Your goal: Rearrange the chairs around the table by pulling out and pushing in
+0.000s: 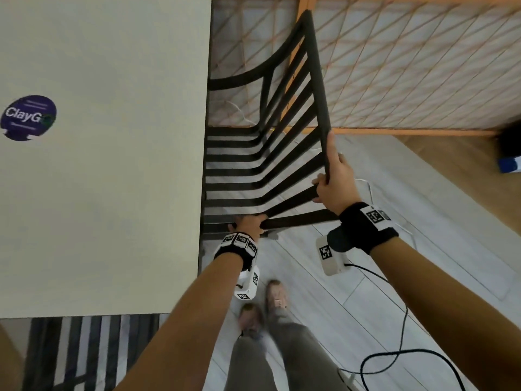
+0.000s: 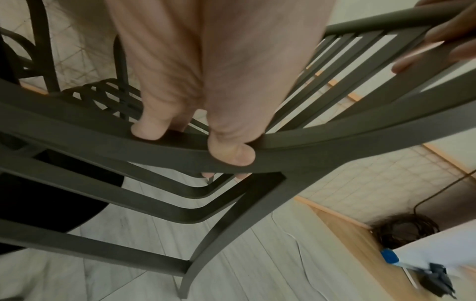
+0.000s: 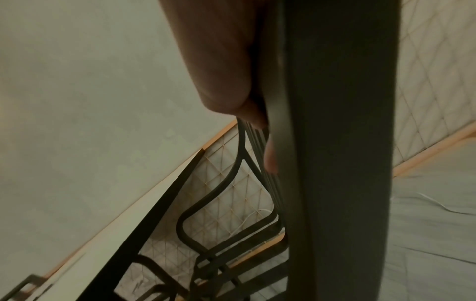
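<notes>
Your left hand [image 1: 248, 222] is wrapped round the near side rail of the black slatted chair [image 1: 253, 165], thumb on top, fingers under. Your right hand [image 1: 335, 182] grasps the chair's top back rail, near end. Chair sits at the right edge of the white table [image 1: 112, 193], seat partly under the tabletop. A 2nd slatted chair [image 1: 84, 351] is tucked in at the table's near edge. Lattice screen [image 1: 408, 66] stands far right.
</notes>
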